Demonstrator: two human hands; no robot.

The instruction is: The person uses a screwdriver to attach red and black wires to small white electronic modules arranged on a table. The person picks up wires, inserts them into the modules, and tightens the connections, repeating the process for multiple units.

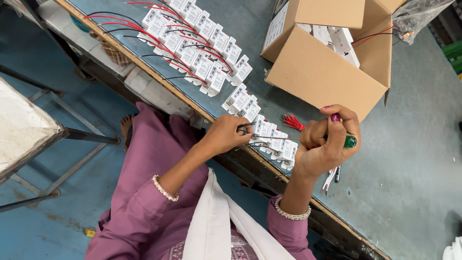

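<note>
Screwdriver held at a row of small white modules, wires pinched alongside.

The right hand (323, 144), right of frame centre, is closed in a full fist around a green-handled screwdriver (350, 141), whose thin shaft runs left to the left hand (226, 135); that hand pinches thin dark wires (246, 126) between fingertips at the white modules (276, 142) lying at the blue table (414, 159) edge. Judged by look, the modules are light, rigid plastic, best steadied by the body, not the leads; the wires are limp and liable to slip. A red wire bundle (291, 121) lies just beyond, further wired modules (197, 38) at upper left, an open cardboard box (322, 72) at upper right.
</note>
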